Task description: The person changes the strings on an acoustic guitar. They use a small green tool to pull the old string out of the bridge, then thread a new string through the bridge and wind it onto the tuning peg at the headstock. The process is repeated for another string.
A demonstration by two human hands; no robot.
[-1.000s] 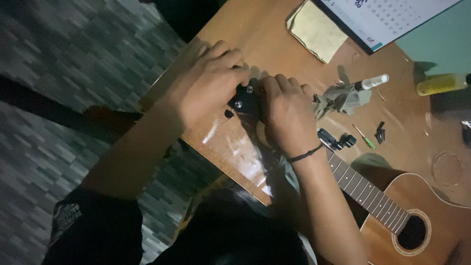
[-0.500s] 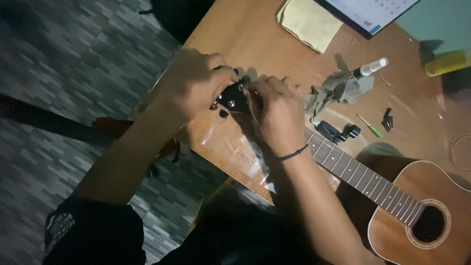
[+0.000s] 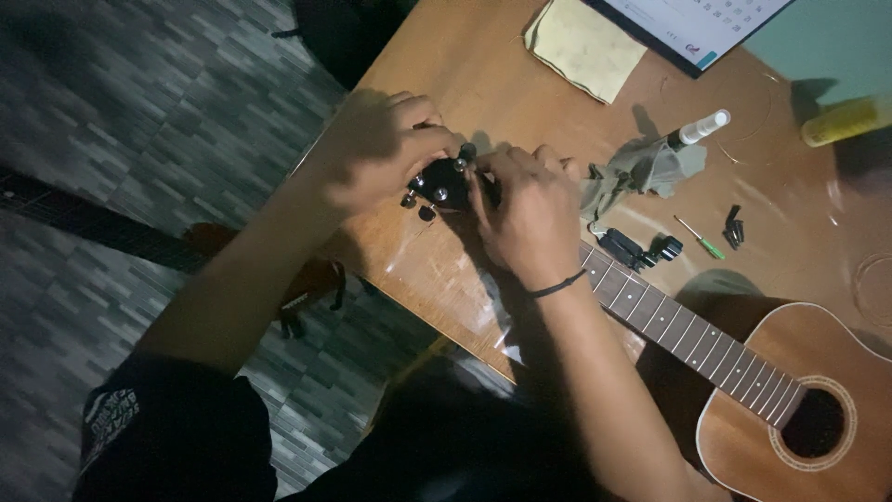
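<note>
Near the wooden table's [image 3: 520, 102] front edge, your left hand [image 3: 376, 153] and right hand [image 3: 525, 209] both closed around the guitar's black headstock [image 3: 444, 186]; its neck [image 3: 688, 335] ran right. Grey cloth [image 3: 641, 172], possibly crumpled, and green screwdriver [image 3: 699, 237] lay beside.

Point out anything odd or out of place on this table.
The brown acoustic guitar shows no strings over its neck and soundhole; loose wire coils lie nearby. Both the left hand and right hand grip its dark headstock.
</note>
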